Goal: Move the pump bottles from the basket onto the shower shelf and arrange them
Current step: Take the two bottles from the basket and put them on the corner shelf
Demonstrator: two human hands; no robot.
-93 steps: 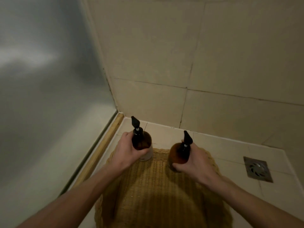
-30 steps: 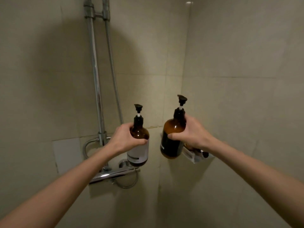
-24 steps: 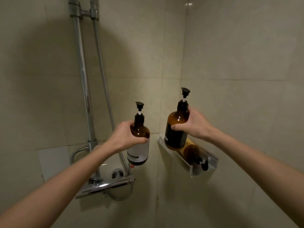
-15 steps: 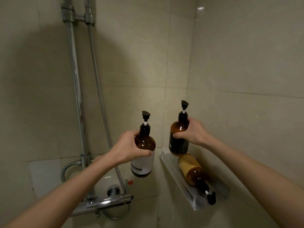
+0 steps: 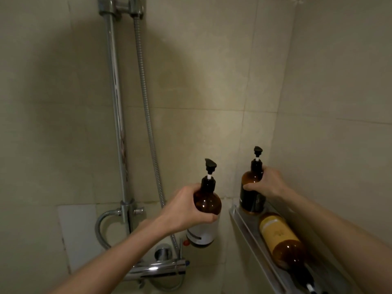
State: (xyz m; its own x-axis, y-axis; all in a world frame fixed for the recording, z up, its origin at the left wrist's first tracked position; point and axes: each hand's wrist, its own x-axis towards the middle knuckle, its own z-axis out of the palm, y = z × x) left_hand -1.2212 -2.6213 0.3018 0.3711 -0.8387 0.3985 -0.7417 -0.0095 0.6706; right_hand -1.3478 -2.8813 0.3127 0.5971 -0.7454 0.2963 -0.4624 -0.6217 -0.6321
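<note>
My left hand grips an amber pump bottle with a white label upright in the air, left of the shower shelf. My right hand holds a second amber pump bottle with a dark label by its shoulder; its base rests on the far end of the shelf, in the wall corner. A third amber bottle with a yellow label lies on its side along the shelf, pump toward me. The basket is out of view.
A chrome shower riser pipe and flexible hose run down the left wall to the mixer valve below my left hand. Beige tiled walls meet in the corner behind the shelf.
I rose from the basket on the floor with both bottles. Over the last second my right hand lowered its bottle onto the shelf's far end; my left bottle stayed beside it.
</note>
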